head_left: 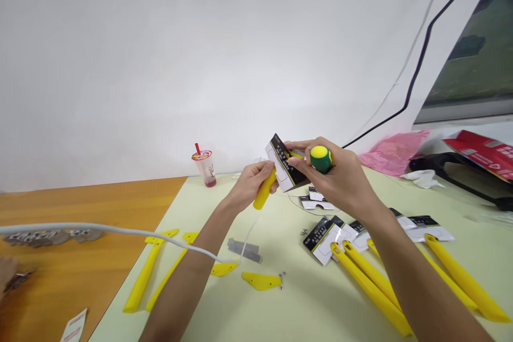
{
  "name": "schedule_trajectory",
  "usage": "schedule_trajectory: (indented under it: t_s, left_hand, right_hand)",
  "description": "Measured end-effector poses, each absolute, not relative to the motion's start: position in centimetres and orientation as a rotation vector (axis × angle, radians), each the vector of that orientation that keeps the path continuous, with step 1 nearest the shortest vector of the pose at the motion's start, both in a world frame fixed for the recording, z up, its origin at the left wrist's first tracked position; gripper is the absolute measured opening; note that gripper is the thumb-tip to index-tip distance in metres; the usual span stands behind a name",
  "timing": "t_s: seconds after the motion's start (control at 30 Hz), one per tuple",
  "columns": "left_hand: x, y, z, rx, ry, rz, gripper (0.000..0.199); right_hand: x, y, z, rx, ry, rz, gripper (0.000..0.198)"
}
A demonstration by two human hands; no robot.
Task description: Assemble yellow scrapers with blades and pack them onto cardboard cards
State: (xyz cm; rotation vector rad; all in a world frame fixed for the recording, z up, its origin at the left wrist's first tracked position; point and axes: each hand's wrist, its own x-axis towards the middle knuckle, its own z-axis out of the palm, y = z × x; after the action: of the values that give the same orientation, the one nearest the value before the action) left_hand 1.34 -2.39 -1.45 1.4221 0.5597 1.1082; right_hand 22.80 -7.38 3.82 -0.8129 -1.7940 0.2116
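My left hand (251,184) is closed round the yellow handle (264,192) of a scraper-like tool, raised above the table. A black and white printed card (284,165) sits at the tool's upper end, hiding most of its head. My right hand (344,179) grips a screwdriver with a green and yellow handle (321,159), its butt toward me; the shaft and tip are hidden. The right fingers also reach behind the card. Below lie loose yellow head plates (261,281), small screws (282,278) and grey metal blades (244,250).
Several yellow handles (371,283) with printed cards (326,240) lie at right. Two yellow tools (146,272) lie at left. A drink cup (206,170) stands by the wall. A white cable (120,228) crosses in front. Pink plastic (395,152) lies at back right.
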Motion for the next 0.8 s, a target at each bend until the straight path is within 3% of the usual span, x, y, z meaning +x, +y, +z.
schedule_trajectory:
  t_s: [0.13, 0.27, 0.5, 0.8]
  left_hand:
    - [0.9, -2.4, -1.3, 1.147, 0.461, 1.014, 0.040]
    - [0.4, -2.5, -0.9, 0.847, 0.338, 0.927, 0.008]
    - [-0.3, -2.4, -1.1, 0.752, 0.346, 0.825, 0.024]
    - [-0.3, -2.3, -1.7, 1.093, 0.315, 0.532, 0.029]
  right_hand:
    - [23.0, -8.1, 4.1, -0.717, -1.785, 0.454, 0.039]
    - [23.2, -8.5, 4.3, -0.725, -1.841, 0.347, 0.032]
    - [23.3, -7.6, 3.8, -0.780, -2.013, 0.084, 0.010]
    - [23.7, -6.9, 3.7, -0.797, -1.896, 0.003, 0.007]
